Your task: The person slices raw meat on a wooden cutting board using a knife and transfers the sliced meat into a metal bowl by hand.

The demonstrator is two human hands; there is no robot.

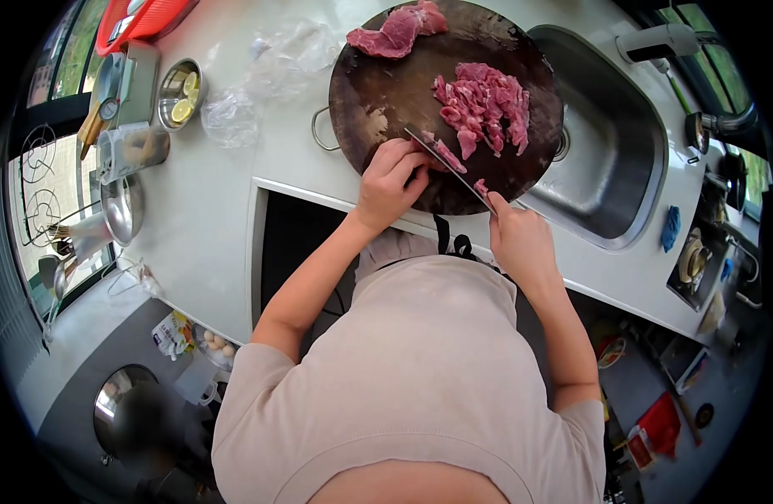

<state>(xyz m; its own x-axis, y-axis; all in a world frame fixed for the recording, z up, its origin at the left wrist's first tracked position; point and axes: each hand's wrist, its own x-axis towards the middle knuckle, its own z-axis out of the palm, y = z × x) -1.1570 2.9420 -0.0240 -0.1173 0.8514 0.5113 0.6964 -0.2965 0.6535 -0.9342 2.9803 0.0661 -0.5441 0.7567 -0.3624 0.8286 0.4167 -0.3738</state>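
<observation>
A round dark cutting board (378, 92) with a metal side handle lies on the counter. My right hand (522, 239) grips a knife (449, 162), its narrow blade angled across the board's near part. The fingers of my left hand (393, 181) are curled, pressing a piece of raw meat (435, 165) against the board beside the blade; much of that piece is hidden. Thin meat strips (450, 156) lie along the blade's far side. A heap of cut meat (487, 105) sits on the board's right half, and a larger uncut slab of meat (399, 30) rests at its far edge.
A steel sink (609, 151) adjoins the board on the right. Crumpled clear plastic bags (231, 118) lie to the left, near a steel bowl (179, 94) with lemon slices. A red basket (143, 21) stands at the back left. Eggs (218, 343) sit in a bowl lower left.
</observation>
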